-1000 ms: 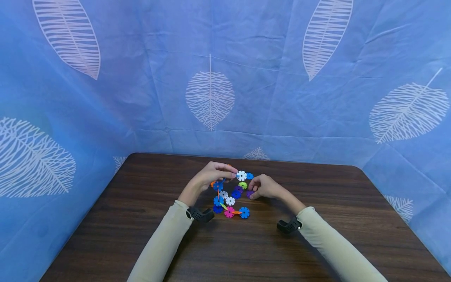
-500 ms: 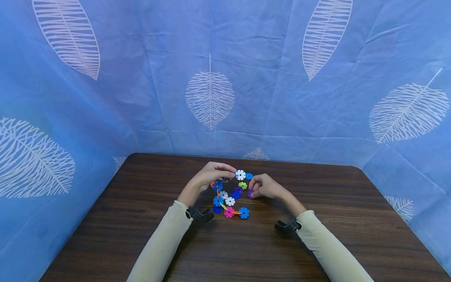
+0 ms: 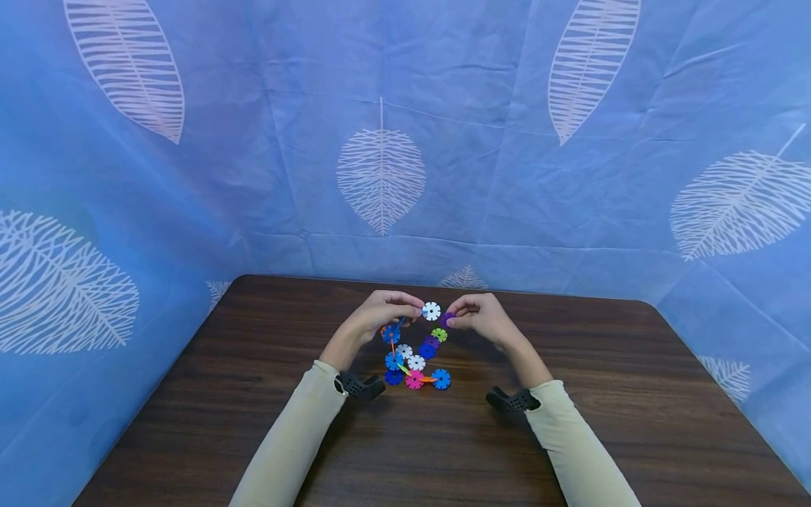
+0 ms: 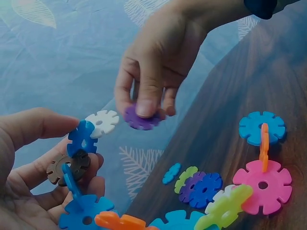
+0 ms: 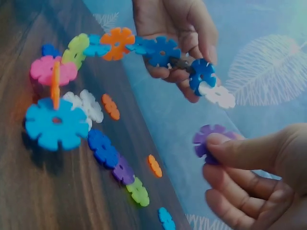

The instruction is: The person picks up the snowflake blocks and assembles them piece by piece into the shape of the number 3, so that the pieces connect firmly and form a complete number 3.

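My left hand (image 3: 383,313) grips one end of a chain of slotted plastic snowflake discs, its fingers at a blue disc (image 4: 82,139) and a brown disc (image 4: 56,168). A white disc (image 4: 106,123) is joined on at that end. Between thumb and fingers, my right hand (image 3: 484,318) pinches a purple snowflake disc (image 5: 204,139), held just apart from the white one. The chain runs on through an orange disc (image 5: 117,44), a lime disc (image 5: 75,51) and a pink disc (image 4: 263,187), ending at a light blue disc (image 4: 249,128).
Loose discs lie on the dark wooden table (image 3: 317,451): white (image 5: 91,106), dark blue (image 5: 102,148), purple (image 5: 123,169), lime (image 5: 138,191), light blue (image 5: 166,218) and small orange ones (image 5: 155,166). A blue cloth with white leaves (image 3: 380,179) hangs behind the table.
My right hand has picked up the purple disc from beside the loose discs and carried it up and slightly left toward the white disc. The left hand has stayed nearly in place.
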Tool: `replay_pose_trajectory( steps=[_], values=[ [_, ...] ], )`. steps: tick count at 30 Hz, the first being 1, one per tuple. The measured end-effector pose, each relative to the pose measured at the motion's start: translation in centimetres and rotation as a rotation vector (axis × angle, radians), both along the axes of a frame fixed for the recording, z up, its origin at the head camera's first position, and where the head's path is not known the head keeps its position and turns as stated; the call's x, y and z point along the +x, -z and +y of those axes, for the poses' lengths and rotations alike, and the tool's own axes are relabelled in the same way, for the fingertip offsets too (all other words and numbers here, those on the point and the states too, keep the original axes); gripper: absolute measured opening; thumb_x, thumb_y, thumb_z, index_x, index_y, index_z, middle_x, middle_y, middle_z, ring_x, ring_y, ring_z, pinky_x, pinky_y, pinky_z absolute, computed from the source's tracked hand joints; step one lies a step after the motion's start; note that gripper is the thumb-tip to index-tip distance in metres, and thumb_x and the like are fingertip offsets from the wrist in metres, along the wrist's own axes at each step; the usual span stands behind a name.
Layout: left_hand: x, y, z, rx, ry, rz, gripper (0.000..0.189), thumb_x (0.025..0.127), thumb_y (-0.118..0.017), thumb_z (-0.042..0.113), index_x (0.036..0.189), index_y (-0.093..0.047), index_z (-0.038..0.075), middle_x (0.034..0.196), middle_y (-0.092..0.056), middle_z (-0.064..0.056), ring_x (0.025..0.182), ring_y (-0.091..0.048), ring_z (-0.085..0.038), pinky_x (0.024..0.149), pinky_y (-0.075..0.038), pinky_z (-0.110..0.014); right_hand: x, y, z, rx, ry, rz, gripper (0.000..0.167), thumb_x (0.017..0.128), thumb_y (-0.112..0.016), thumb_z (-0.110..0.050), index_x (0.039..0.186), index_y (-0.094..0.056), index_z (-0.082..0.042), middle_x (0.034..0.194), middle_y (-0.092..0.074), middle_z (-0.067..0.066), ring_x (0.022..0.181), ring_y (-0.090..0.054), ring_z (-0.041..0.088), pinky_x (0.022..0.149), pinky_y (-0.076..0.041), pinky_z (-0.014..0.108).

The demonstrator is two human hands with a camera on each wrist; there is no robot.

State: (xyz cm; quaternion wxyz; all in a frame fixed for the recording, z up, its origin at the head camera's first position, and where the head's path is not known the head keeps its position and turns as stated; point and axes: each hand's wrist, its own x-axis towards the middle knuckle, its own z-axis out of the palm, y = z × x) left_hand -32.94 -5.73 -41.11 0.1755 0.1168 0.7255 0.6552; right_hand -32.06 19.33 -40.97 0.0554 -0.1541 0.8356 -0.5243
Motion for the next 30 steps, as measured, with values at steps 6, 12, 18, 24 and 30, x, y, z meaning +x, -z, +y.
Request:
replay_pose_trajectory(
  steps=[6, 12, 18, 24, 30],
  values=[
    [0.0, 0.0, -0.1, 0.001, -0.015, 0.007, 0.022, 0.095, -0.073, 0.019, 0.112, -0.076, 0.007, 0.088, -0.075, 0.001, 0.106, -0.063, -0.047, 0.101, -0.048, -0.053, 0.1, 0.0, -0.4, -0.067, 0.038, 0.088, 0.016, 0.091, -0.076, -0.005, 0.103, -0.073, 0.004, 0.096, -0.074, 0.013, 0.083, -0.073, 0.02, 0.084, -0.061, 0.048],
    [0.0, 0.0, -0.2, -0.002, -0.016, 0.003, 0.022, 0.095, -0.073, 0.02, 0.113, -0.076, 0.007, 0.091, -0.075, 0.0, 0.109, -0.063, -0.048, 0.091, -0.052, -0.039, 0.3, 0.2, -0.8, -0.085, 0.067, 0.165, 0.014, 0.092, -0.076, -0.009, 0.101, -0.075, 0.002, 0.099, -0.074, 0.02, 0.084, -0.071, 0.028, 0.073, -0.06, 0.028],
    [0.0, 0.0, 0.0, 0.013, -0.017, -0.014, 0.025, 0.095, -0.071, 0.018, 0.117, -0.074, 0.005, 0.09, -0.073, 0.002, 0.1, -0.067, -0.039, 0.097, -0.053, -0.045, 0.7, -0.1, -1.0, -0.07, 0.073, 0.218, 0.012, 0.092, -0.073, -0.004, 0.101, -0.075, 0.005, 0.101, -0.074, 0.025, 0.077, -0.066, 0.01, 0.069, -0.055, 0.022],
    [0.0, 0.3, 0.5, 0.045, -0.027, -0.054, 0.026, 0.095, -0.071, 0.016, 0.118, -0.073, 0.003, 0.09, -0.069, 0.0, 0.097, -0.065, -0.034, 0.096, -0.057, -0.044, 0.4, 0.3, -1.1, -0.092, 0.074, 0.233, 0.013, 0.091, -0.075, -0.006, 0.1, -0.076, 0.003, 0.102, -0.074, 0.024, 0.077, -0.066, 0.007, 0.069, -0.056, 0.023],
    [0.1, 0.2, 1.1, 0.031, -0.03, -0.075, 0.027, 0.097, -0.069, 0.02, 0.117, -0.072, 0.003, 0.091, -0.065, -0.001, 0.077, -0.059, -0.017, 0.095, -0.055, -0.048, 0.5, 0.4, -1.4, -0.109, 0.053, 0.232, 0.012, 0.09, -0.077, -0.007, 0.098, -0.077, 0.002, 0.1, -0.074, 0.024, 0.078, -0.067, 0.008, 0.071, -0.058, 0.027]
  ],
)
